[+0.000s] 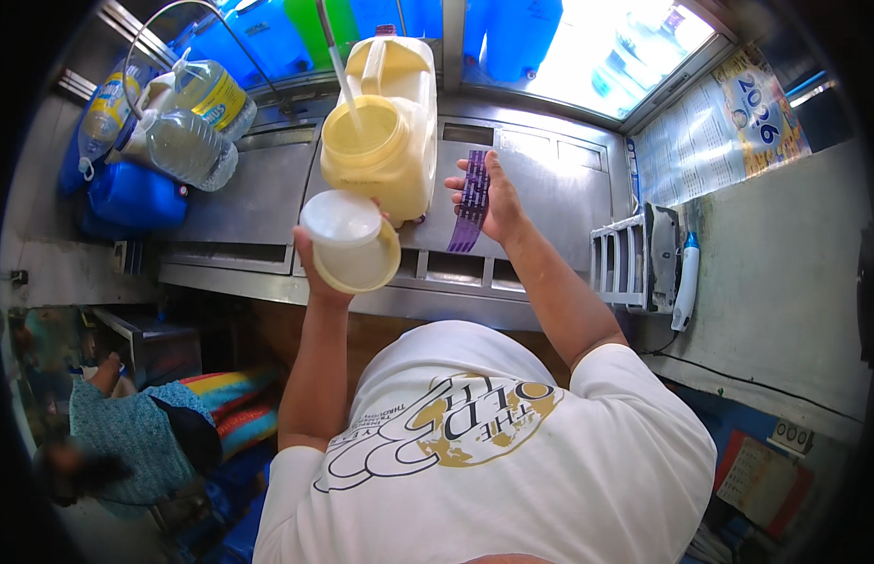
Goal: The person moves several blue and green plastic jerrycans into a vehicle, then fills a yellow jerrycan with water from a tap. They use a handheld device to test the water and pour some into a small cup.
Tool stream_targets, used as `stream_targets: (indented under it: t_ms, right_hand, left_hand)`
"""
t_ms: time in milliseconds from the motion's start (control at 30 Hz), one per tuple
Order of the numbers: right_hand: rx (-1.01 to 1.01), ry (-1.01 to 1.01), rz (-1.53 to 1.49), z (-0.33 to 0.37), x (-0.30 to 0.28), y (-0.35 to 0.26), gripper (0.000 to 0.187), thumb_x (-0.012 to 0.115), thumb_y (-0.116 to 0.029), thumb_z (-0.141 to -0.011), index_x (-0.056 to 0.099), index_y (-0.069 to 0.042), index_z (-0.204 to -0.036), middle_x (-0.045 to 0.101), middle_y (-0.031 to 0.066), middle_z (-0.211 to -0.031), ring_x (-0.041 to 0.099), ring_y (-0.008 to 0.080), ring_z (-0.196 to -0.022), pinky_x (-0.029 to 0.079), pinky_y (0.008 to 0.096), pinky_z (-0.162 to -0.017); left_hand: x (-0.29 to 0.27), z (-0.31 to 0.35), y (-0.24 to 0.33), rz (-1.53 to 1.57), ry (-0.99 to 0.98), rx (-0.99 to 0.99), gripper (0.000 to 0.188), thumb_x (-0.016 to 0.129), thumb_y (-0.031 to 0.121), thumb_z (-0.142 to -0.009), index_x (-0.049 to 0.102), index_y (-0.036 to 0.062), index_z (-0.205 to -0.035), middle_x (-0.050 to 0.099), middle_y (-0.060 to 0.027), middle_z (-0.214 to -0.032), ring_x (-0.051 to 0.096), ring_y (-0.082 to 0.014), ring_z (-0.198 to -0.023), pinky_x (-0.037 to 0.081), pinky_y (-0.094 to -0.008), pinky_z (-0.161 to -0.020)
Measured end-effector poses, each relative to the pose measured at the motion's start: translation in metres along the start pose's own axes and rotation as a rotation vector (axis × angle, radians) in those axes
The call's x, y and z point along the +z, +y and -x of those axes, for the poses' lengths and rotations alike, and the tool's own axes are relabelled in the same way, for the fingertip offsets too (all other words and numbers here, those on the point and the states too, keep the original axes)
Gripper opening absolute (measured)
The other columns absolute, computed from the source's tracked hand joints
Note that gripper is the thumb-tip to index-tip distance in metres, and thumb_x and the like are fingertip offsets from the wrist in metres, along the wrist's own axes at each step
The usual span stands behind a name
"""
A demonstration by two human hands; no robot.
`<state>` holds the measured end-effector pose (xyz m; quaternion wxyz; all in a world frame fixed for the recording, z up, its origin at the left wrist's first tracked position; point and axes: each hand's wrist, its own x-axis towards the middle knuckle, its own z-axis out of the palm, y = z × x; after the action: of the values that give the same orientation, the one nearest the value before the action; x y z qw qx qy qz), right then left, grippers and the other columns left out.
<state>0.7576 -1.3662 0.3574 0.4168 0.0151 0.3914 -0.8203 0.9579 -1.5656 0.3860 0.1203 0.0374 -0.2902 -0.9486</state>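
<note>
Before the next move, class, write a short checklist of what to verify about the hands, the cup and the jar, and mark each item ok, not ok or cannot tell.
1. Left hand grips the pale plastic cup with a yellow rim: ok.
2. Cup held level: not ok, tilted toward the camera.
3. Wide-mouthed yellow plastic jar uncovered: ok.
4. White handle stands in the jar: ok.
5. Right hand holds the purple strip: ok.
6. Cup contents: cannot tell.

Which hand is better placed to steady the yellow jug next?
Right, probably. The right hand already rests against the yellow jug, holding only a purple strip. The left hand is occupied with the lidded tub.
</note>
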Motion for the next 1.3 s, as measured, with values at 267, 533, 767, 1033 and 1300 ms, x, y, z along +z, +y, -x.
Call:
stream_targets:
  t_ms: [267,533,767,1033,1300]
  right_hand:
    - [-0.019,0.027,0.358,-0.131,-0.033,-0.051,0.021,0.058,-0.02,-0.097,0.06,-0.007,-0.113,0.068,0.0081,-0.093,0.07,0.0224,-0.082,0.055,0.036,-0.069]
    - [-0.075,0.199,0.84,-0.306,-0.067,-0.059,0.025,0.055,-0.027,-0.1,0.065,-0.006,-0.108,0.065,0.0056,-0.079,0.066,0.0179,-0.067,0.052,0.0318,-0.06]
    - [-0.237,0.289,1.284,-0.404,-0.069,-0.032,0.036,0.053,-0.034,-0.098,0.069,-0.007,-0.114,0.066,0.0204,-0.118,0.059,0.0389,-0.116,0.047,0.0456,-0.096]
    - [-0.351,0.212,1.278,-0.47,-0.072,-0.025,0.032,0.056,-0.031,-0.097,0.069,-0.009,-0.115,0.067,0.0213,-0.116,0.062,0.0383,-0.111,0.05,0.0438,-0.093]
    - [-0.235,-0.174,1.747,-0.451,-0.059,-0.055,0.052,0.06,-0.049,-0.087,0.065,-0.014,-0.126,0.066,0.0171,-0.124,0.061,0.0335,-0.118,0.049,0.0426,-0.096]
  left_hand:
    - [-0.001,-0.02,0.015,-0.148,0.155,0.107,0.108,0.058,0.082,-0.075,0.036,0.0042,-0.147,0.049,-0.0239,-0.141,0.056,-0.0389,-0.119,0.05,-0.0555,-0.098]
    - [-0.007,-0.032,0.011,-0.001,0.171,0.088,0.11,0.063,0.079,-0.075,0.03,0.0069,-0.152,0.043,-0.025,-0.147,0.048,-0.0404,-0.131,0.041,-0.0613,-0.104]
    - [0.007,-0.038,0.009,0.072,0.257,0.083,0.109,0.069,0.074,-0.074,0.03,0.0072,-0.151,0.042,-0.0222,-0.148,0.043,-0.0399,-0.135,0.039,-0.06,-0.108]
    - [0.012,-0.045,0.008,0.045,0.321,0.122,0.112,0.07,0.076,-0.071,0.031,0.0053,-0.15,0.046,-0.0245,-0.142,0.048,-0.0424,-0.129,0.044,-0.0641,-0.103]
    - [0.002,-0.037,0.012,-0.018,0.351,0.102,0.114,0.069,0.078,-0.07,0.033,0.0044,-0.149,0.049,-0.0272,-0.136,0.051,-0.0408,-0.125,0.047,-0.0606,-0.102]
